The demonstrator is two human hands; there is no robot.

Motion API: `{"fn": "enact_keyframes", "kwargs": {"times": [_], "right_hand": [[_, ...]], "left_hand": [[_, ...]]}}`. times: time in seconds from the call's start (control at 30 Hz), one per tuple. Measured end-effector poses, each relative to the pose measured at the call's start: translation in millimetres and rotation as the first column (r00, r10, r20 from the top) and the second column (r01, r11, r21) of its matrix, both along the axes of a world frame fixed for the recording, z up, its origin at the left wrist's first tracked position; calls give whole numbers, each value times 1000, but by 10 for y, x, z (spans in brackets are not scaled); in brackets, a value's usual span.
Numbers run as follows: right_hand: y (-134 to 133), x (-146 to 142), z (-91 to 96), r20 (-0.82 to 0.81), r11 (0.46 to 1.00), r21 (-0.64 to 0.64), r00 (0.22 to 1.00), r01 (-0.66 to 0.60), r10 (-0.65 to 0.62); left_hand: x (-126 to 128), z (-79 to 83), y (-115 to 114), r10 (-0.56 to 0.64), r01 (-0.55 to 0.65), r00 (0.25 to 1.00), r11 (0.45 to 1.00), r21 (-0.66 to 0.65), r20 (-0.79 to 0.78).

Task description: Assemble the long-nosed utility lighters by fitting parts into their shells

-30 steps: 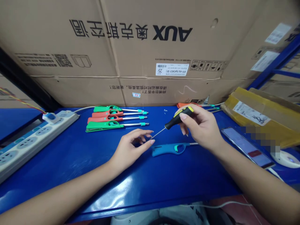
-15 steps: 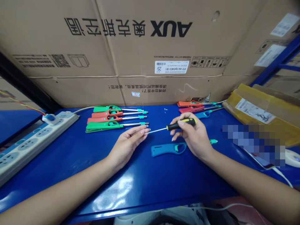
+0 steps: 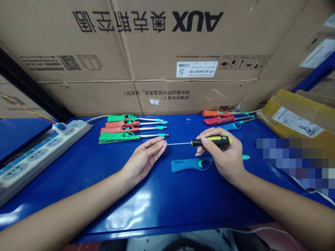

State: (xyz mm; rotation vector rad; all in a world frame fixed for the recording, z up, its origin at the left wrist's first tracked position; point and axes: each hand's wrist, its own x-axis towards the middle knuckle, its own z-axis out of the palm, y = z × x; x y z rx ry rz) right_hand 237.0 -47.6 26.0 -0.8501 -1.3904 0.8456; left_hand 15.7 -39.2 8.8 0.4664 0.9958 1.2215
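Observation:
My right hand (image 3: 222,151) is closed around the black and yellow handle of a screwdriver (image 3: 212,141). Its thin shaft points left, nearly level, above the table. The fingertips of my left hand (image 3: 146,153) are pinched at the shaft's tip; any small piece between them is hidden. Below the shaft lies a blue long-necked lighter (image 3: 187,165) with a green trigger, its middle partly covered by my right hand. Behind my left hand, several green and orange lighters (image 3: 119,136) lie side by side, their metal necks to the right.
At the back right lie an orange lighter (image 3: 217,113), a red one (image 3: 217,120) and another blue one (image 3: 231,126). A white power strip (image 3: 39,153) runs along the left. A taped yellow parcel (image 3: 298,115) sits right, beside a blurred patch. Cardboard (image 3: 146,69) walls off the back.
My right hand has turned the screwdriver from a slant to nearly level and drawn slightly right. My left fingertips stay at its tip. The view has shifted slightly.

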Motion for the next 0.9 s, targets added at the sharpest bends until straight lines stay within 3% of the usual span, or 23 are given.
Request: {"fn": "enact_keyframes", "kwargs": {"times": [0.4, 0.9], "right_hand": [[-17, -13, -12, 84, 998, 53, 996, -32, 28], [-6, -97, 6, -62, 988, -147, 997, -50, 41]], "left_hand": [[-3, 8, -12, -14, 14, 999, 1000, -1, 35], [22, 0, -17, 69, -70, 997, 997, 25, 47]]}}
